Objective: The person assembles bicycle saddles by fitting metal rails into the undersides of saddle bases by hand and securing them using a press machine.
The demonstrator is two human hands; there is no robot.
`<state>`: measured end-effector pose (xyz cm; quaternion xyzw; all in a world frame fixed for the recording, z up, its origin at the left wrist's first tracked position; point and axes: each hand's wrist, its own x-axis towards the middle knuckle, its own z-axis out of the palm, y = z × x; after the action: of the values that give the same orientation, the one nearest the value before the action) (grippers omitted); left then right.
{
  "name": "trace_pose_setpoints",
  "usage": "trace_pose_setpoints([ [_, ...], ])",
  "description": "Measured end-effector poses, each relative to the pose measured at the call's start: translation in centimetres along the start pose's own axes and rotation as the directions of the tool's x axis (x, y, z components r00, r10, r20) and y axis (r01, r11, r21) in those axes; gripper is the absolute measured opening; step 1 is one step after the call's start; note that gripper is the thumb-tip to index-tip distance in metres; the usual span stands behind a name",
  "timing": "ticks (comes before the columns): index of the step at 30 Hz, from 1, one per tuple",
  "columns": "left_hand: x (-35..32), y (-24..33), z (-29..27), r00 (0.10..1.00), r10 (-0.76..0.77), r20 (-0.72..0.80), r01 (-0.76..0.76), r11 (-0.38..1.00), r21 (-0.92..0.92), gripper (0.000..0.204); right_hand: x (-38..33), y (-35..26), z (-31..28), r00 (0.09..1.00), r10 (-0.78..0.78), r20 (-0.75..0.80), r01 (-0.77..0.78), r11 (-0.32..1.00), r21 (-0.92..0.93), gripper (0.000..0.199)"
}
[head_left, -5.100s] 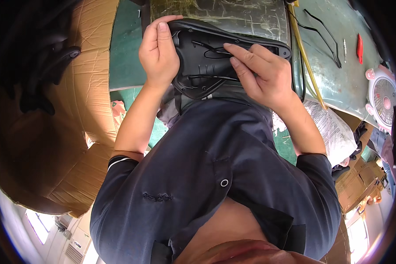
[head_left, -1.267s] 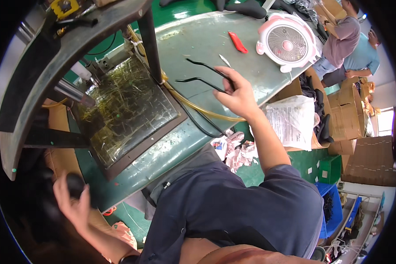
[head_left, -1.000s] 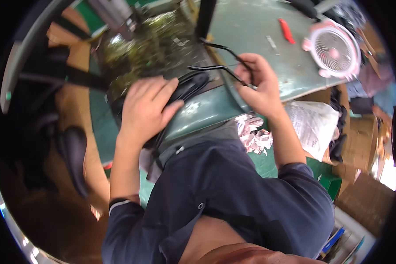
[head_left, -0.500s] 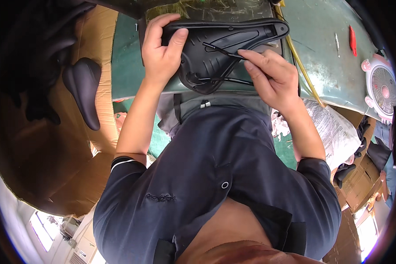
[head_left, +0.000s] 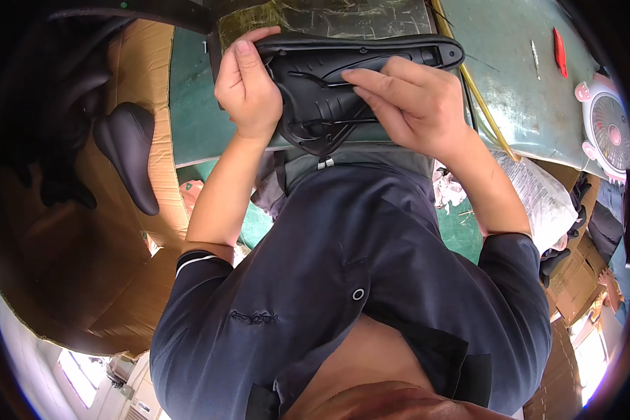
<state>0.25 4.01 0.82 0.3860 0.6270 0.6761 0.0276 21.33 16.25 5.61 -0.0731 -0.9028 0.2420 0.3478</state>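
A black bicycle saddle [head_left: 323, 106] lies upside down at the table's near edge, its ribbed underside up and its narrow nose to the right. My left hand [head_left: 250, 91] is closed round the wide rear end, most of its fingers hidden behind the rim. Between thumb and fingertips, my right hand [head_left: 427, 105] pinches the bent black metal saddle rail [head_left: 304, 75] over the underside. One leg of the rail runs along the far side, the other along the near side. My right hand hides the rail's front part, so I cannot tell whether its ends are seated.
Left stands a big cardboard box [head_left: 159, 133] with another black saddle [head_left: 127, 150] at its side. On the green table [head_left: 500, 98] lie a yellow tube [head_left: 484, 115], a red-handled tool [head_left: 559, 52] and a thin silvery tool [head_left: 535, 59]. A small fan [head_left: 609, 133] stands right.
My right hand has moved left over the underside, shifting the rail rearward. My left hand has turned at the wide end, and the saddle has tilted slightly.
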Motion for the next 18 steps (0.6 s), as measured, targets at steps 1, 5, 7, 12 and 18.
trace_pose_setpoints([
  [1,0.0,-0.1,-0.1,1.000,0.001,0.006,-0.001,1.000,-0.004,0.039,0.4,0.1,0.1,1.000,0.004,-0.003,-0.004,1.000,-0.005,0.029],
  [5,0.2,-0.2,-0.4,0.997,-0.002,0.075,-0.002,0.999,0.043,0.038,1.0,0.2,0.1,0.997,-0.075,0.035,0.075,0.997,0.018,0.035],
  [7,0.1,-0.4,-0.4,0.996,0.030,0.086,-0.033,0.999,0.035,0.038,1.0,0.0,0.1,0.997,-0.067,0.046,0.067,0.998,0.012,0.035],
  [12,0.1,-0.7,-0.6,0.996,0.026,0.089,-0.027,1.000,0.015,0.037,0.9,-0.5,0.6,1.000,0.025,0.007,-0.026,0.999,0.027,0.031],
  [18,0.4,-0.9,-0.5,0.988,0.068,0.136,-0.074,0.997,0.037,0.032,1.7,0.1,0.7,1.000,0.026,0.007,-0.026,0.999,0.020,0.029],
])
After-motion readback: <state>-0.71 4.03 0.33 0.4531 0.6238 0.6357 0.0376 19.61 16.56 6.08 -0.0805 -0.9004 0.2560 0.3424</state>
